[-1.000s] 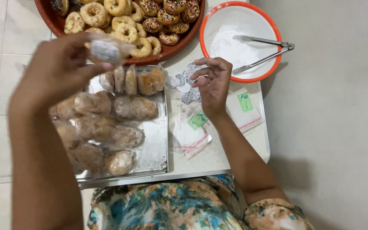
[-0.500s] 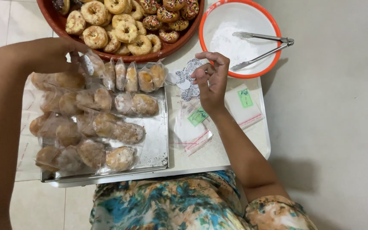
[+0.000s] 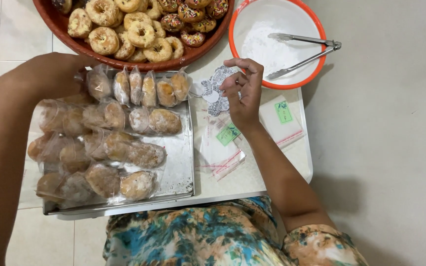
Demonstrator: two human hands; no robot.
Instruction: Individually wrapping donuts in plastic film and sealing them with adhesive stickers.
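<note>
Left hand [image 3: 50,74] has come down since a second ago: then it was raised over the tray with a wrapped donut pinched in its fingers; now it rests at the tray's [image 3: 178,172] far left corner, against the end bagged donut [image 3: 98,83] of the back row. Whether it grips that bag or has let go cannot be told; the fingers are hidden behind the knuckles.

Right hand [image 3: 242,91] has barely shifted. It hovers over the paper doilies [image 3: 213,91], fingers curled, thumb and forefinger pinched together on something small and pale, too small to identify.

The row of bagged donuts looks tidier than half a second ago, standing on edge side by side along the tray's far rim. More bagged donuts lie in rows below, filling the tray's left and middle.

Surface: small white table [image 3: 272,172]. Stacks of clear bags [image 3: 220,148] with green labels lie just beside the right wrist. Far side: brown platter [image 3: 60,24] heaped with donuts, some sprinkled; orange-rimmed bowl [image 3: 277,83] of white powder with metal tongs [image 3: 304,49] across it.

Floor: pale tile left, grey right.
</note>
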